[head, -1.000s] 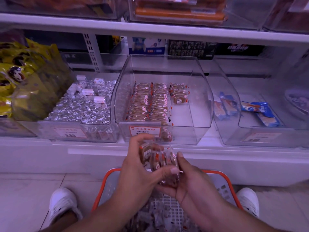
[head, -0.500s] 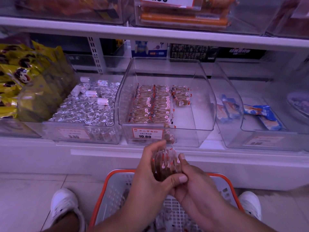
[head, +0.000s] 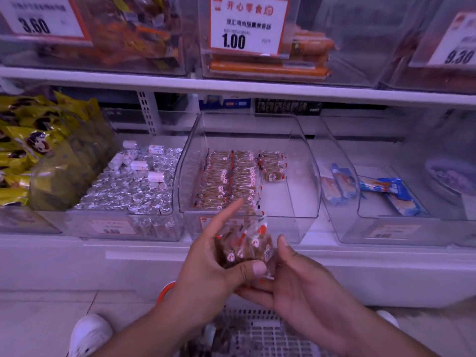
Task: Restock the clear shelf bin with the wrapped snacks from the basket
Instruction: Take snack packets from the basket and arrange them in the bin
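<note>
Clear plastic, foil and film on a white shelf

The bin [head: 306,176] is glossy see-through plastic; the snacks [head: 244,247] wear shiny clear film over matt brown. Left of it, crinkled silver foil sweets [head: 123,191] glint. The basket [head: 257,331] is white plastic lattice with an orange rim. The price card [head: 247,24] looks like matt paper.

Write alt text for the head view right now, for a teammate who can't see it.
Both hands, left hand and right hand, hold a stack of wrapped snacks in front of the clear shelf bin, whose left side holds neat rows of the same snacks while its right side is mostly bare. The basket sits below, between the person's white shoes.
</note>
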The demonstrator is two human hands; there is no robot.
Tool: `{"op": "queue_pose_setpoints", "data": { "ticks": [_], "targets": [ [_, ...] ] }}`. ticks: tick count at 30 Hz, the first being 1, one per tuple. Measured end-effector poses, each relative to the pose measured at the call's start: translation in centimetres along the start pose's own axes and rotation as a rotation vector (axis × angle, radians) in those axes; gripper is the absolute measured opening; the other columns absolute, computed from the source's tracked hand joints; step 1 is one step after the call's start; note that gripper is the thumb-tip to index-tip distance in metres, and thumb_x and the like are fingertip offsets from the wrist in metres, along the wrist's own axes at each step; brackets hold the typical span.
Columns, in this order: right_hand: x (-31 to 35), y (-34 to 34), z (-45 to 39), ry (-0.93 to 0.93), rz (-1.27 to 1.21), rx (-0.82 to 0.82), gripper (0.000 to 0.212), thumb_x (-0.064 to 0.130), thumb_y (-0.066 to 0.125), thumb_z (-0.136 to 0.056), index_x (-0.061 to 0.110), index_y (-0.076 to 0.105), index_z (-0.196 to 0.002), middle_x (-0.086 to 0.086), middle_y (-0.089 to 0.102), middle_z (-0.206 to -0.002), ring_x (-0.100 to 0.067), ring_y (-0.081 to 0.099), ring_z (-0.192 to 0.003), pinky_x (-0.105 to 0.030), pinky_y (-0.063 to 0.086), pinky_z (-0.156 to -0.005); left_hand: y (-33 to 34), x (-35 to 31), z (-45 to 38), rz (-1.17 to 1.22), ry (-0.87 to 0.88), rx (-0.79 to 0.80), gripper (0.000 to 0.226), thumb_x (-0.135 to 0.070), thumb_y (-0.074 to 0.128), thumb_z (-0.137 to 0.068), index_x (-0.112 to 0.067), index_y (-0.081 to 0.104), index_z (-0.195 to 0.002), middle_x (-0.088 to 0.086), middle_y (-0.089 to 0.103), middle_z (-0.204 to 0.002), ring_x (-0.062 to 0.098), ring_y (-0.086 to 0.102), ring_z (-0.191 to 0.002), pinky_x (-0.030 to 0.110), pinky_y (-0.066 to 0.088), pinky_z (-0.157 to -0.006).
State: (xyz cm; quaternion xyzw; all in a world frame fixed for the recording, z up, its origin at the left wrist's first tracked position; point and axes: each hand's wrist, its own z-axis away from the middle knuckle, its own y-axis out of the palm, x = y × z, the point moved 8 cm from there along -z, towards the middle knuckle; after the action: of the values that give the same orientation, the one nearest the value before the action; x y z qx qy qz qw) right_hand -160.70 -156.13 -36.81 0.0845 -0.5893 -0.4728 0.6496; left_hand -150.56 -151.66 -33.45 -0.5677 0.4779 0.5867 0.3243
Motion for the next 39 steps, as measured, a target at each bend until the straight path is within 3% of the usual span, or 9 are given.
{"op": "queue_pose_setpoints", "data": {
  "ticks": [4,14,17,21,25,28,31,36,39],
  "targets": [
    [0.6,0.9,0.3,-0.055,0.044,0.112,0.045,0.023,0.057,-0.094,-0.005,0.058,-0.13,-0.029,0.056,-0.136,-0.044,0.053,-0.128,-0.053,0.044,-0.108,0.6,-0.8,0.2,-0.009,0.026,0.02,0.089,-0.014,0.085,-0.07,-0.045,0.044,-0.142,0.02,0.072,-0.112,0.026,0.067,-0.096,0.035,0.056,-0.088],
    [3.6,1.7,0.8,-0.158,0.109,0.18,0.022,0.017,0.069,-0.087,-0.001,0.072,-0.099,-0.014,0.073,-0.093,-0.024,0.069,-0.088,-0.038,0.055,-0.082,2.3,-1.2,-1.0,-0.046,-0.119,0.049,0.091,-0.005,0.072,-0.068,-0.043,0.035,-0.142,0.002,0.07,-0.114,0.015,0.066,-0.075,0.027,0.054,-0.061],
    [4.5,1.4,0.2,-0.209,0.079,0.096,0.045,0.021,0.075,-0.076,-0.009,0.066,-0.108,-0.024,0.068,-0.101,-0.025,0.066,-0.081,-0.037,0.055,-0.072,2.6,-2.3,-2.1,-0.108,-0.152,0.054,0.094,-0.016,0.081,-0.061,-0.039,0.035,-0.139,-0.009,0.072,-0.105,0.009,0.068,-0.078,0.022,0.054,-0.065],
    [6.8,0.5,-0.8,-0.33,0.026,-0.112,0.041,0.027,0.072,-0.077,-0.001,0.073,-0.107,-0.029,0.067,-0.11,-0.028,0.063,-0.091,-0.042,0.055,-0.081,2.6,-3.4,-4.7,-0.286,-0.184,-0.07,0.087,-0.038,0.084,-0.07,-0.029,0.036,-0.142,-0.015,0.072,-0.104,-0.004,0.069,-0.089,0.01,0.05,-0.071],
    [9.4,-1.3,-0.8,-0.535,0.269,-0.393,0.038,0.027,0.075,-0.081,0.012,0.069,-0.116,-0.009,0.076,-0.092,-0.02,0.07,-0.081,-0.032,0.055,-0.072,4.8,-3.8,-6.6,-0.144,-0.264,-0.103,0.057,-0.056,0.068,-0.075,-0.016,0.065,-0.117,0.014,0.074,-0.105,0.023,0.071,-0.091,0.037,0.055,-0.084],
    [10.5,-0.6,-0.5,-0.71,0.603,-0.449,0.04,0.025,0.063,-0.094,0.023,0.055,-0.133,0.014,0.073,-0.106,0.002,0.068,-0.099,-0.015,0.053,-0.081,6.9,-3.4,-7.5,-0.037,-0.27,-0.093,0.037,-0.031,0.07,-0.086,-0.01,0.067,-0.116,0.019,0.074,-0.106,0.031,0.071,-0.101,0.053,0.051,-0.1],
    [10.6,-0.6,-0.7,-0.722,0.721,-0.447,0.053,0.036,0.048,-0.1,0.035,0.03,-0.15,0.02,0.048,-0.14,0.007,0.047,-0.128,-0.027,0.042,-0.11,8.1,-3.0,-8.1,-0.007,-0.226,-0.06,0.033,0.006,0.054,-0.093,-0.004,0.061,-0.124,0.022,0.07,-0.114,0.038,0.064,-0.115,0.055,0.042,-0.11],
    [11.4,-1.1,-0.4,-0.737,0.707,-0.445,0.051,0.056,0.041,-0.085,0.053,0.035,-0.136,0.024,0.044,-0.137,0.015,0.043,-0.126,-0.006,0.036,-0.101,8.0,-3.6,-8.2,0.251,-0.244,-0.017,0.043,-0.004,0.055,-0.086,0.008,0.057,-0.128,0.028,0.064,-0.125,0.034,0.063,-0.106,0.036,0.053,-0.085],
    [11.1,-1.0,-0.6,-0.724,0.733,-0.462,0.057,0.045,0.038,-0.088,0.036,0.037,-0.145,0.011,0.043,-0.141,0.007,0.042,-0.131,-0.022,0.035,-0.113,8.0,-3.0,-7.6,0.303,-0.297,-0.005,0.04,-0.005,0.052,-0.092,0.006,0.056,-0.131,0.026,0.064,-0.127,0.036,0.063,-0.118,0.043,0.051,-0.099]
  ]
}}
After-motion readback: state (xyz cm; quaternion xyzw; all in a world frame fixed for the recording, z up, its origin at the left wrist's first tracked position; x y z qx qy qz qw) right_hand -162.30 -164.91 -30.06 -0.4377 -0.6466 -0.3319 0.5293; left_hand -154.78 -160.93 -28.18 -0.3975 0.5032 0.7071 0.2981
